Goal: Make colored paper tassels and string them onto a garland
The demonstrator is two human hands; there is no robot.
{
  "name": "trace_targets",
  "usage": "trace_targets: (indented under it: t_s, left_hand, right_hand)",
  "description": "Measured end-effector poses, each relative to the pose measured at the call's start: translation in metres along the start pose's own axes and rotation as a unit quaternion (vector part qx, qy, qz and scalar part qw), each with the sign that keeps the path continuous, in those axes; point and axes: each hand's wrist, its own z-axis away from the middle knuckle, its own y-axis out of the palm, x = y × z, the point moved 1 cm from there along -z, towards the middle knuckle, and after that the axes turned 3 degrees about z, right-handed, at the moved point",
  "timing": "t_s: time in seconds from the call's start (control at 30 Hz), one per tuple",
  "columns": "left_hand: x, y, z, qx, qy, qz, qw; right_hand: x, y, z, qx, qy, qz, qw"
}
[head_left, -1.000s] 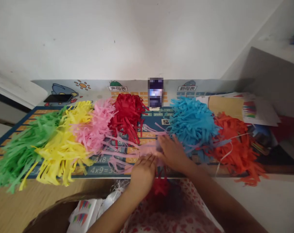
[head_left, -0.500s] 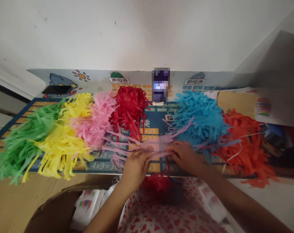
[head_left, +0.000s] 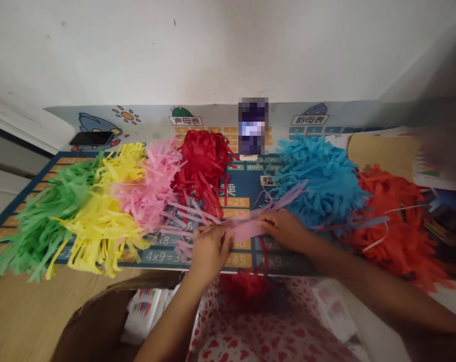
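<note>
Clearly the lilac fringed paper [head_left: 246, 226] is light, limp and easily torn, best taken by its uncut middle band; it lies on the printed mat [head_left: 243, 193], between the red pompom [head_left: 203, 163] and the blue pompom [head_left: 318, 178], with the left hand [head_left: 208, 246] and right hand [head_left: 286, 229] pinching that band from either end

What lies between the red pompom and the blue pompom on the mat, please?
In the head view, between the red pompom and the blue pompom, a blurred upright phone-like object stands on the printed mat.
</note>
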Motion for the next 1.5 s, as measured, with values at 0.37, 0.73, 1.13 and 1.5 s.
trace_targets:
  t_s: [0.37, 0.73, 1.13, 1.5]
  left_hand:
    - [-0.011, -0.005, -0.027, 0.048, -0.059, -0.150, 0.986]
    - [-0.008, -0.002, -0.032, 0.050, -0.069, -0.156, 0.984]
    - [-0.009, -0.002, -0.036, 0.058, -0.078, -0.178, 0.979]
    - [0.002, -0.011, -0.034, 0.034, 0.236, -0.195, 0.951]
  right_hand:
    - [-0.001, 0.007, -0.026, -0.080, -0.012, 0.125, 0.989]
    - [-0.007, 0.006, -0.034, -0.063, 0.023, 0.053, 0.996]
    - [-0.005, 0.004, -0.034, -0.069, 0.032, 0.061, 0.995]
    - [-0.016, -0.007, -0.030, -0.131, -0.008, 0.151, 0.980]
